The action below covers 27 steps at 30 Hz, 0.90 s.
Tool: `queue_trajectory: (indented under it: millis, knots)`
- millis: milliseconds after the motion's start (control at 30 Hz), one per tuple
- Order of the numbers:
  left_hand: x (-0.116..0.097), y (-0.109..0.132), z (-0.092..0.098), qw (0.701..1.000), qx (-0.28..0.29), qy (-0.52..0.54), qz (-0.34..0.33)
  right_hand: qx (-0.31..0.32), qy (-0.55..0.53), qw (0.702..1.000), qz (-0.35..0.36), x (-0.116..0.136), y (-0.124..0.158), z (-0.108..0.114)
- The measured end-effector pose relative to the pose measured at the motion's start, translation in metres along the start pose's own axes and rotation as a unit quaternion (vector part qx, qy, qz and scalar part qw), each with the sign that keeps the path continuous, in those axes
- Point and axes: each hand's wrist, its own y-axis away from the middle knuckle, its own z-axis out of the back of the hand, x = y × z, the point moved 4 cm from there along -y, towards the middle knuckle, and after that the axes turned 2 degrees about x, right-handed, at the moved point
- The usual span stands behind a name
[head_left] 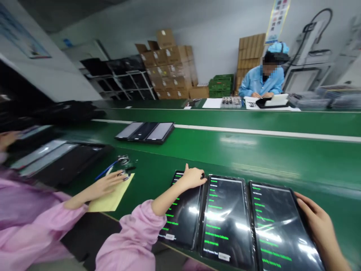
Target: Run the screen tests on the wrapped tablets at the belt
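Three tablets with lit black screens and green lines of text lie side by side at the green bench's front edge. My left hand (193,178) rests over the top of the left tablet (183,210), its fingers bent round the upper right corner by the gap to the middle tablet (227,222). Along the outer edge of the right tablet (278,226), my right hand (320,220) grips the side, fingers at the rim and partly hidden. Shiny clear film seems to cover the tablets. The right tablet's lower end runs out of view.
A co-worker's hand (108,185) lies on yellow paper (113,197) to the left, near a blue pen (105,170). A black tray of panels (145,132) sits on the green bench (214,145). Another person (263,81) in blue works across it. Cartons (172,69) stand behind.
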Motion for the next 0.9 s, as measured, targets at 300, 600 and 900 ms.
queue_trajectory:
  millis: [300, 600, 900]
  knots:
    - [-0.008, 0.001, -0.008, 1.0, -0.017, -0.008, 0.015, -0.018, 0.034, 0.988, -0.147, 0.038, 0.018, -0.002]
    - [-0.034, 0.009, -0.001, 0.993, -0.055, 0.02, -0.099, -0.022, -0.015, 0.997, -0.068, 0.02, 0.014, -0.002]
    - [-0.135, -0.036, -0.024, 0.947, -0.017, 0.124, -0.296, -0.006, -0.022, 0.997, -0.074, 0.018, 0.011, -0.004]
